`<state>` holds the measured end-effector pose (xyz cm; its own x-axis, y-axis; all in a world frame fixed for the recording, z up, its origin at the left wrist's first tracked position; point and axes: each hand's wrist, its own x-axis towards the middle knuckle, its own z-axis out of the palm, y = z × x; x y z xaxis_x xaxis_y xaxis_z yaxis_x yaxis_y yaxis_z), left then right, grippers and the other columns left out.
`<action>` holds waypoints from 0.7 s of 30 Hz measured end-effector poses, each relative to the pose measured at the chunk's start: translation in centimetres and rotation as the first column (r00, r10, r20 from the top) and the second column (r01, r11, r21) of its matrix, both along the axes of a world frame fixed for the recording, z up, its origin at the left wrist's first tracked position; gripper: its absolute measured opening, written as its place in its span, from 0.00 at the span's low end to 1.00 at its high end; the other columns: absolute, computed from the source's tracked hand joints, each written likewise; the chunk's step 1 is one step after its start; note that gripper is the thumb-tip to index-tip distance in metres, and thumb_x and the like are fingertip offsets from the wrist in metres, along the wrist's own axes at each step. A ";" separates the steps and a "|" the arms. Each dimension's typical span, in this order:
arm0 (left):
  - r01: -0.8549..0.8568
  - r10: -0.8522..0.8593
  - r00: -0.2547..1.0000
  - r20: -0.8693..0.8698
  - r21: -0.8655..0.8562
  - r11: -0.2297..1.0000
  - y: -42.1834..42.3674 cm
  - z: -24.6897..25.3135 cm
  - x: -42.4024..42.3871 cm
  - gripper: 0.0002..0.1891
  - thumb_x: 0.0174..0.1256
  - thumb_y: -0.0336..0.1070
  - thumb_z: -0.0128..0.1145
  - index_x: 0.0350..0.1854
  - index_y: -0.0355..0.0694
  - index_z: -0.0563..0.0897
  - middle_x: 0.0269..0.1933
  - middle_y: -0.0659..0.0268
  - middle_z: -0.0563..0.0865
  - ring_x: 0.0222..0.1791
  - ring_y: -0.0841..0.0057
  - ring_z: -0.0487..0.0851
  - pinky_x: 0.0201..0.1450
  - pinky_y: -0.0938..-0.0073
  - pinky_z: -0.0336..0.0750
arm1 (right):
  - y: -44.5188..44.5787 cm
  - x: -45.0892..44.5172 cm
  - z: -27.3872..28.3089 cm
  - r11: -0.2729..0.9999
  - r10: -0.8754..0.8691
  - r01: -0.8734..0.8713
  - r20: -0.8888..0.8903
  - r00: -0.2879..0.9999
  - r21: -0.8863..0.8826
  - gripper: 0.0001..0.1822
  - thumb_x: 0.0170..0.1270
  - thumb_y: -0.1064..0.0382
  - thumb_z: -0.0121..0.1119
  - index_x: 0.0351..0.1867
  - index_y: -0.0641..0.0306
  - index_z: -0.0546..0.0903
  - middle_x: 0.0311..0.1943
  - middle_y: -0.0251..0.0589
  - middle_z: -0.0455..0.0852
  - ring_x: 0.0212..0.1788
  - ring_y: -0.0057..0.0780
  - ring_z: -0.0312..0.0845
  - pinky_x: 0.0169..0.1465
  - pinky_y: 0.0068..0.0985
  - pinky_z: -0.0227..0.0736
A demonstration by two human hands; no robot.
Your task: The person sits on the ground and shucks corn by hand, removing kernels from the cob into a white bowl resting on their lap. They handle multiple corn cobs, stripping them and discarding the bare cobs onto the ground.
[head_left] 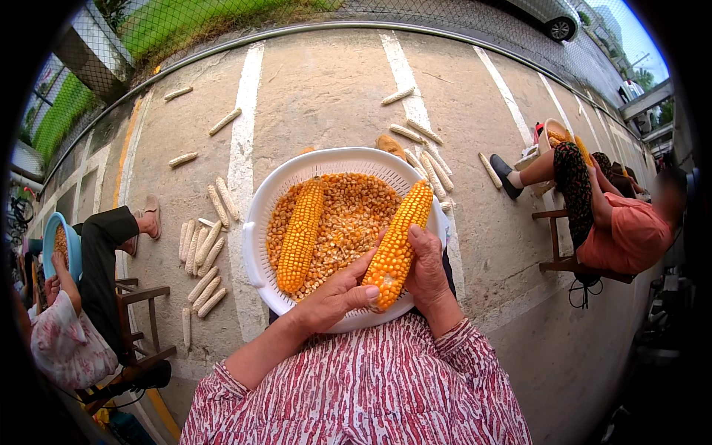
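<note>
Both my hands hold one ear of dried yellow corn [401, 239], tilted over the right side of a white plastic colander [257, 233] on my lap. My left hand [336, 289] grips its lower end, the thumb near a small pale patch at the butt. My right hand [428, 267] wraps the ear's right side, thumb on the kernels. Loose corn kernels [356, 222] cover the colander's bottom. A second full corn ear [301, 236] leans on them at the left, touched by neither hand.
Bare corncobs [203, 245] lie on the concrete at the left, and more cobs [436, 169] beyond the colander. A person [617, 222] sits on a bench at the right with a basin of ears [556, 136]. Another seated person [72, 345] at the left has a blue basin [69, 245] of kernels.
</note>
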<state>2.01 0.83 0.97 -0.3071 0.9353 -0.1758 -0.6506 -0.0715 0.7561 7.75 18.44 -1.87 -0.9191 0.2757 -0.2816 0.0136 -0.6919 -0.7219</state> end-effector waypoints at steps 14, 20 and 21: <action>0.050 -0.061 0.972 -0.228 -0.054 0.997 -0.1 -0.4 -0.2 0.44 0.67 0.45 0.49 0.78 0.34 0.40 0.74 0.55 0.60 0.72 0.71 0.62 0.73 0.72 0.57 | 0.0 0.2 0.0 1.000 0.017 -0.017 0.000 1.000 -0.025 0.22 0.71 0.56 0.56 0.59 0.68 0.69 0.44 0.44 0.84 0.45 0.27 0.83 0.51 0.25 0.81; 0.078 -0.085 0.959 -0.271 -0.036 0.996 -0.2 -0.4 -0.3 0.47 0.67 0.50 0.50 0.78 0.34 0.36 0.77 0.51 0.52 0.76 0.67 0.54 0.76 0.71 0.49 | 0.0 0.2 0.1 1.000 0.020 -0.020 -0.005 1.000 -0.007 0.23 0.71 0.56 0.57 0.59 0.68 0.68 0.44 0.44 0.83 0.46 0.27 0.83 0.52 0.26 0.80; 0.099 -0.104 0.955 -0.279 -0.034 0.995 -0.2 -0.6 -0.4 0.49 0.68 0.53 0.49 0.78 0.34 0.34 0.77 0.50 0.51 0.77 0.66 0.52 0.76 0.71 0.47 | 0.0 0.1 0.2 1.000 0.018 -0.018 -0.005 1.000 -0.005 0.24 0.70 0.56 0.57 0.60 0.68 0.68 0.44 0.44 0.83 0.46 0.27 0.83 0.52 0.26 0.80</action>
<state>1.63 0.61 0.39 -0.2504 0.9613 -0.1153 -0.4159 0.0007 0.9094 7.89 18.39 -1.71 -0.9251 0.2582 -0.2784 0.0223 -0.6951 -0.7186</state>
